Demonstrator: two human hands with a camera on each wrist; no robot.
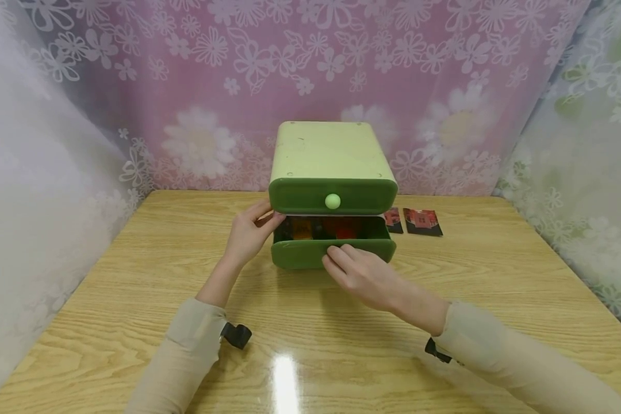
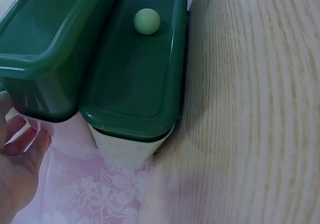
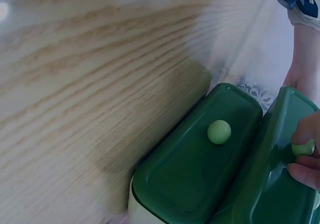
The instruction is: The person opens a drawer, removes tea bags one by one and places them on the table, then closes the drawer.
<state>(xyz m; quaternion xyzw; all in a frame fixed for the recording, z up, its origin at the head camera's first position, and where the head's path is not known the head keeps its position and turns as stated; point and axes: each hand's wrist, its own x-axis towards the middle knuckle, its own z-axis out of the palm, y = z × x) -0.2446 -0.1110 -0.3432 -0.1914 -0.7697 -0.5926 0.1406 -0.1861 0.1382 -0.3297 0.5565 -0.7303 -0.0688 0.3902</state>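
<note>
A drawer cabinet (image 1: 331,149) with a pale yellow-green casing and dark green fronts stands on the table. Its top drawer (image 1: 300,196) is closed. Below that, a drawer (image 1: 295,254) is pulled out, with an orange item (image 1: 302,229) and a red item (image 1: 345,231) in its shadowy inside. A bottom drawer (image 2: 132,79) with a pale green knob (image 2: 147,21) is closed. My right hand (image 1: 362,275) pinches the pulled-out drawer's knob (image 3: 301,149) between thumb and fingers. My left hand (image 1: 250,231) touches the cabinet's left side with its fingers.
Two dark red picture cards lie right of the cabinet; one card (image 1: 422,222) shows whole, the other (image 1: 393,220) is partly hidden. Behind the wooden table (image 1: 134,276) hangs a pink floral curtain (image 1: 212,86). Pale curtains hang at both sides.
</note>
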